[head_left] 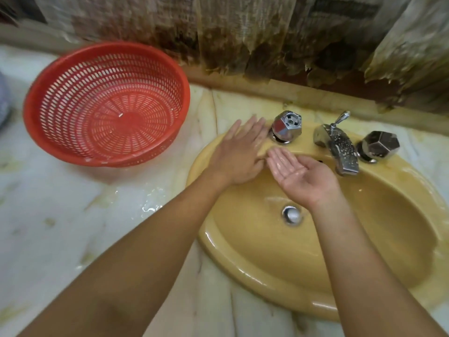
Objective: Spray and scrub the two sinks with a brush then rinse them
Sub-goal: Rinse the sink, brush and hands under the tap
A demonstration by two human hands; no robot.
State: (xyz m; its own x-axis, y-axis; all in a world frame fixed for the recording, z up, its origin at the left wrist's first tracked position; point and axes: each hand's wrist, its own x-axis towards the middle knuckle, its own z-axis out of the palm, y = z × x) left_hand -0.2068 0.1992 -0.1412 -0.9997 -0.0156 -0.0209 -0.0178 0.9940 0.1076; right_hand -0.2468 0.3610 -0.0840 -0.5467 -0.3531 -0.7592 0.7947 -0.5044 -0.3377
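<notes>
A wet yellow sink (267,268) is set into the marble counter at the right, its chrome drain (292,214) in the bowl. My left hand (240,152) lies flat, palm down, on the sink's back left rim, fingers straight and close to the left tap knob (286,126). My right hand (303,175) hovers palm up over the bowl, slightly cupped and wet, holding nothing, just left of the chrome spout (340,149). No brush or spray bottle is in view. Only this one sink shows.
A red plastic basket (107,103) stands empty on the counter to the left. A second faceted knob (380,144) sits right of the spout. Water pools on the marble counter (150,203). A stained wall with peeling covering (267,45) rises behind.
</notes>
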